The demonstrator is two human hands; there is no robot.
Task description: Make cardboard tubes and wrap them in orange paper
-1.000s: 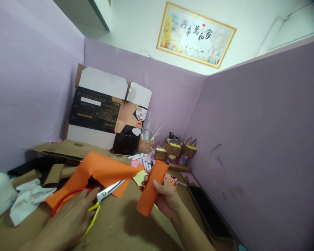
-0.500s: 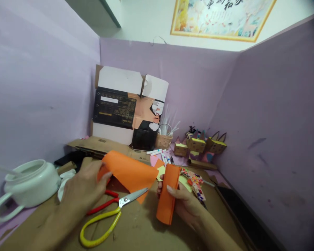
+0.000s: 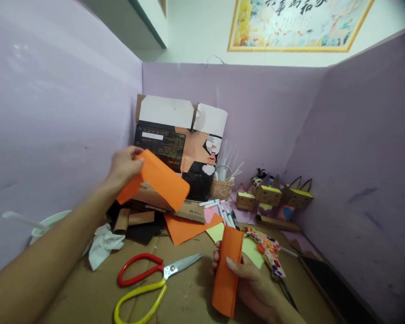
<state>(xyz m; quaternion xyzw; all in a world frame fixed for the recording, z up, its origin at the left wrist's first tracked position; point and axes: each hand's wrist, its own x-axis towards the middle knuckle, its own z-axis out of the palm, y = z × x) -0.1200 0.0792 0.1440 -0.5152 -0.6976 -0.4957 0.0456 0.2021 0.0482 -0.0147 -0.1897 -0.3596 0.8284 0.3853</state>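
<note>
Pinched in my left hand (image 3: 124, 166) is a curved sheet of orange paper (image 3: 167, 182), raised in front of the flattened box. My right hand (image 3: 245, 274) grips an orange paper roll (image 3: 227, 270) with the thumb across its front; it looks like a tube covered in orange paper. Between and below the hands, scissors (image 3: 168, 270) with one red and one yellow handle lie with blades nearly together, pointing right. Another orange paper piece (image 3: 185, 227) lies flat behind them, beside yellow paper (image 3: 216, 232).
A printed flattened box (image 3: 199, 148) leans on the back wall, near a small basket (image 3: 222, 189) of straws. Markers (image 3: 226, 215) and cardboard animal figures (image 3: 268, 195) stand right of it. Crumpled tissue (image 3: 104, 245) and a white pot (image 3: 50, 220) are at left; a patterned paper piece (image 3: 266, 247) lies right.
My left hand has lifted the orange sheet up and away from the table, uncovering orange paper and cardboard pieces beneath. My right hand keeps its hold on the roll. The camera view has shifted.
</note>
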